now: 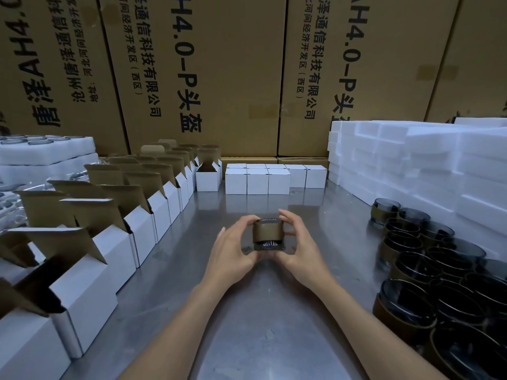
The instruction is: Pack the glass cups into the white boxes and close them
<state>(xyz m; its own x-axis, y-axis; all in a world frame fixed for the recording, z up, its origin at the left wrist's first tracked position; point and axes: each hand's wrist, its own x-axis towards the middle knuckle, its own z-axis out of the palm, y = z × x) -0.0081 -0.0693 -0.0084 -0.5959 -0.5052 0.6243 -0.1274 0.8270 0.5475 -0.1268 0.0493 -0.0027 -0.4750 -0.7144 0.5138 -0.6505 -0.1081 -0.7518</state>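
Both my hands hold one dark glass cup (268, 233) wrapped in a brown cardboard sleeve, just above the middle of the steel table (247, 311). My left hand (233, 249) grips its left side and my right hand (297, 244) curls round its right side. A long row of open white boxes (142, 229) with raised brown flaps runs along the left. Several closed white boxes (258, 181) stand in a block at the back. Several more sleeved dark glass cups (428, 256) crowd the right side.
White foam blocks (425, 165) are stacked at the back right. Foam trays (46, 152) with glass items lie at the far left. Tall brown cartons (219, 78) form a wall behind the table.
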